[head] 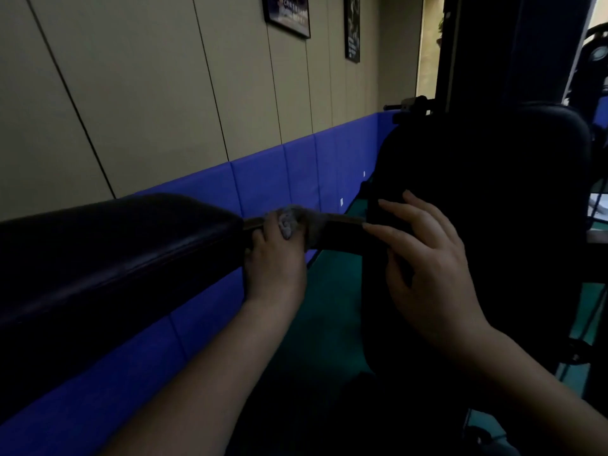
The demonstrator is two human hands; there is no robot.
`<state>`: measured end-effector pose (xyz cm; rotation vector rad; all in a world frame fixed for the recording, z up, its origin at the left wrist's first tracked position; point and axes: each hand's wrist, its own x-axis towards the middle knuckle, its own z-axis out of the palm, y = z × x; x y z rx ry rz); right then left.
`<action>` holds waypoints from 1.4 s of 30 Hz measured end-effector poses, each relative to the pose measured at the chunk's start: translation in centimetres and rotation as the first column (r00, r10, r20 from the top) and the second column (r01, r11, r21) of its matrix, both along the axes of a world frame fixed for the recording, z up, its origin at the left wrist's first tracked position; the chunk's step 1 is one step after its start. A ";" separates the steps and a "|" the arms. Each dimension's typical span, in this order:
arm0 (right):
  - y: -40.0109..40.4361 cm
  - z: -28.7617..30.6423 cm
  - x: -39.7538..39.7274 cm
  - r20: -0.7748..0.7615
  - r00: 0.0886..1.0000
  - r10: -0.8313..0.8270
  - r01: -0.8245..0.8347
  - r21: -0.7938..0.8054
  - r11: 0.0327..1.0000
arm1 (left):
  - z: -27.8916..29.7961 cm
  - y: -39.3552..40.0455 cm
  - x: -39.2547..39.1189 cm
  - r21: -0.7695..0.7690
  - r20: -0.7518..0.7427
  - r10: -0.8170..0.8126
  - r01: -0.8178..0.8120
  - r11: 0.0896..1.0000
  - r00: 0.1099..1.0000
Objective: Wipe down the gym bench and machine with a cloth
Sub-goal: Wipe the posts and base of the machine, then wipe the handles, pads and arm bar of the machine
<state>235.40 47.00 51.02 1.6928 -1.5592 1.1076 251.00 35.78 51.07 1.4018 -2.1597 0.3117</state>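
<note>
Black bench pad (108, 255): smooth, slightly glossy vinyl-like cover. Grey cloth (297, 222): soft, matt, crumpled. Blue wall padding (263, 182): smooth, matt.

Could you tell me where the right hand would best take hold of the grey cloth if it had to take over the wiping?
Grip the loose part of the cloth draped over the bar, coming from the right. The left hand holds the bunched end beside the black pad; the right hand, open, is on the free side.
</note>
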 end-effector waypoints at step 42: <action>52.3 -28.7 17.5 0.238 0.400 -0.885 0.330 0.863 0.382 | -28.6 37.8 8.3 0.709 0.157 -0.846 0.538 0.456 0.510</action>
